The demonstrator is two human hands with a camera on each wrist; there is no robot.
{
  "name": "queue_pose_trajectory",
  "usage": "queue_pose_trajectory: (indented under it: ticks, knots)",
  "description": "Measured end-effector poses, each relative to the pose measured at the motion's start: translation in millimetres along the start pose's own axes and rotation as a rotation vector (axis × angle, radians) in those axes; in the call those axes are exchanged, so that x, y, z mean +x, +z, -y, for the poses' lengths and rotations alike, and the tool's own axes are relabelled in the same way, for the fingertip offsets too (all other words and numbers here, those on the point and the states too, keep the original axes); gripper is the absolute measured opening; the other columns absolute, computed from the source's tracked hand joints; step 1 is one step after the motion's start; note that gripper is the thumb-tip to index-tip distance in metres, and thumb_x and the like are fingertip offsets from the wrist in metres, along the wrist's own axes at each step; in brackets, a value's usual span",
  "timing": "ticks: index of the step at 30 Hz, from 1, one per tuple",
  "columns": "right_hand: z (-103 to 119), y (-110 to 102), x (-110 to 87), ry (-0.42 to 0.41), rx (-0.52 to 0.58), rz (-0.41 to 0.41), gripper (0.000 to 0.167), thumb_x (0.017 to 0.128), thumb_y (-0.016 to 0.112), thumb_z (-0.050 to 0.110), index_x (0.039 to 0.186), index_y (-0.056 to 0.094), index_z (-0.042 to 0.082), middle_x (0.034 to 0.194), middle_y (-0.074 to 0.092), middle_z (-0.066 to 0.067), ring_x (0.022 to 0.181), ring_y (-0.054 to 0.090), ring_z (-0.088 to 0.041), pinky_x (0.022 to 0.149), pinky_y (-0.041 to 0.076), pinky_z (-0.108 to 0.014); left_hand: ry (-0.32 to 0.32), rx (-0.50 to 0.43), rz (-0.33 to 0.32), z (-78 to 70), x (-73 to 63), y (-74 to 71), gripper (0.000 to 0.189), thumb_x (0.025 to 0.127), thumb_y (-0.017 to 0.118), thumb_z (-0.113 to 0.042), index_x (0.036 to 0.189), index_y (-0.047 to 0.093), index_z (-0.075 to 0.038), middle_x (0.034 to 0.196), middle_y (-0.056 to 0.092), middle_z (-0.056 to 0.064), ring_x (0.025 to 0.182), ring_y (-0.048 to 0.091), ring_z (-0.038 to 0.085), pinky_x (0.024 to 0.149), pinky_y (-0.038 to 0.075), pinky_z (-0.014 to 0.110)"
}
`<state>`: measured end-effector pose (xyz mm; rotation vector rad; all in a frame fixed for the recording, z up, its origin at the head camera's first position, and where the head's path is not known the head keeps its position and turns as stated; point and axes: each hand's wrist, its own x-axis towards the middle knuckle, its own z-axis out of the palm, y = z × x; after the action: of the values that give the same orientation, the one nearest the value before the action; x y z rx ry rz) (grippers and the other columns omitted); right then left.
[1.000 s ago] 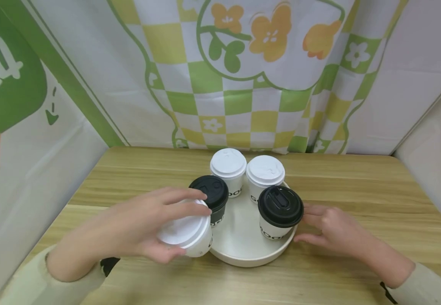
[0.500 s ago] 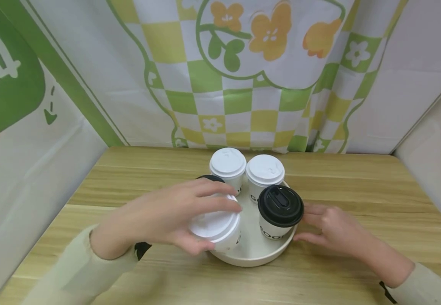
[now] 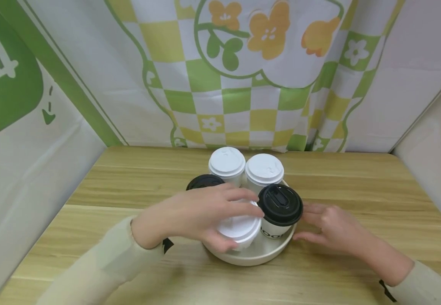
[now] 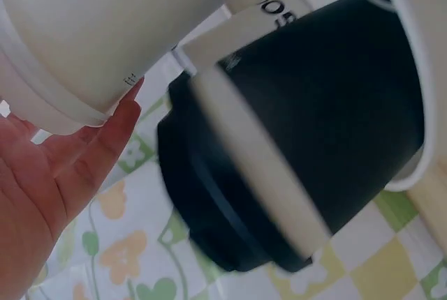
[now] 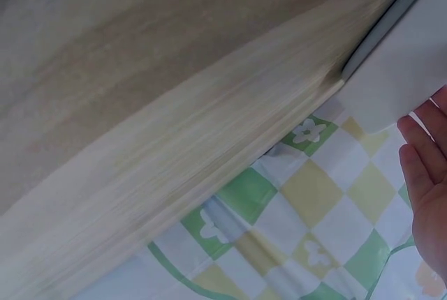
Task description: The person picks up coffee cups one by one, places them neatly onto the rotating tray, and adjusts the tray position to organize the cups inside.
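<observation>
My left hand (image 3: 201,212) grips a paper cup with a white lid (image 3: 241,228) from above, fingers and thumb spread round its lid. This cup is over the front of a round off-white tray (image 3: 247,261), close to a white cup with a black lid (image 3: 280,205). Behind the left hand, a black cup (image 4: 328,111) with a black lid is mostly hidden in the head view. Two more white-lidded cups (image 3: 226,162) stand at the tray's back. My right hand (image 3: 332,226) rests its extended fingers against the tray's right side; the tray's outer wall (image 5: 405,70) shows beside the fingertips.
The tray stands on a wood-grain table (image 3: 365,195). A white curtain with green and yellow checks and orange flowers (image 3: 239,101) hangs along the back edge. Pale fabric walls close off both sides.
My left hand has carried the white-lidded cup rightward, from the tray's left edge to over its front, near the black-lidded cup. My right hand has stayed at the tray's right side.
</observation>
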<state>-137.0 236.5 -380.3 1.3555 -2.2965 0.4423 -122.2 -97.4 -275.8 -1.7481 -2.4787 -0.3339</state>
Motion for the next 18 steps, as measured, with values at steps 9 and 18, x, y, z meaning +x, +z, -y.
queue_pose_trajectory:
  ticks: [9,18]
  knots:
    - [-2,0,-5.2,-0.025,-0.005,-0.004,0.044,0.082,0.075,0.048,0.105,0.075,0.011,0.109,0.075,-0.011,0.098,0.073,-0.029,0.079,0.059,-0.039,-0.051,0.006,0.105,0.6,6.5,14.4,0.064,0.077,0.074,-0.045,0.135,0.057,-0.025,0.139,0.056,0.0,0.112,0.058,0.019,0.088,0.053,0.03]
    - [-5,-1,-8.7,-0.059,0.003,-0.012,0.042,0.084,0.074,0.047,0.106,0.075,0.011,0.11,0.075,-0.01,0.098,0.073,-0.028,0.079,0.059,-0.038,-0.068,0.007,0.107,-2.8,7.2,21.8,0.061,0.079,0.075,-0.043,0.134,0.057,-0.026,0.141,0.055,0.002,0.118,0.058,0.021,0.091,0.054,0.03]
